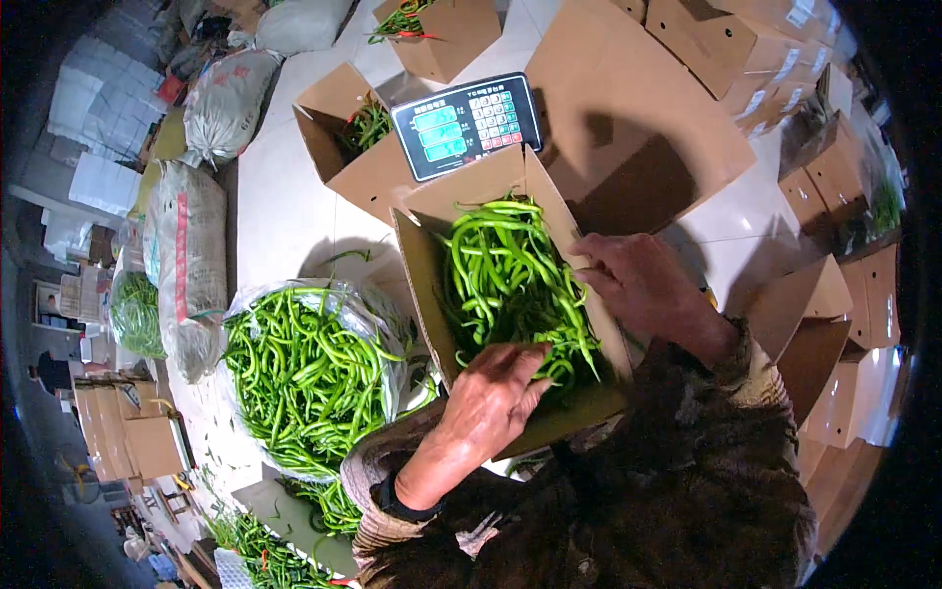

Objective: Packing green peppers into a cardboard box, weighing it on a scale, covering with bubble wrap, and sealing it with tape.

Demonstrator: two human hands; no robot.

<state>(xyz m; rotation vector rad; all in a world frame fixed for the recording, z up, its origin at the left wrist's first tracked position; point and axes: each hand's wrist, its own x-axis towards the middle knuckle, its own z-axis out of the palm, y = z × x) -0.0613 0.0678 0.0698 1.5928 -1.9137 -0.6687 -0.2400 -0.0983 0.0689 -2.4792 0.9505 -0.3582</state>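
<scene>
Before me an open cardboard box [423, 294] holds a heap of long green peppers [508, 258], with a dark hollow in the middle of the heap. My left hand [489, 397] reaches over the box's near side, fingers bent at the peppers; whether any is between its fingertips is hidden. On the right, my right hand [633, 283] is at the box's right wall, its fingers curled by the rim. I cannot tell whether it grips the cardboard. Just past the box stands a weighing scale's display panel [467, 125] with lit readouts and a keypad.
A clear plastic bag [375, 316] full of green peppers stands left of the box. Behind are two open cartons [316, 125] [449, 44] with peppers inside. Woven sacks [195, 265] line the left. Loose peppers [257, 537] lie lower left; more cartons [795, 331] stand right.
</scene>
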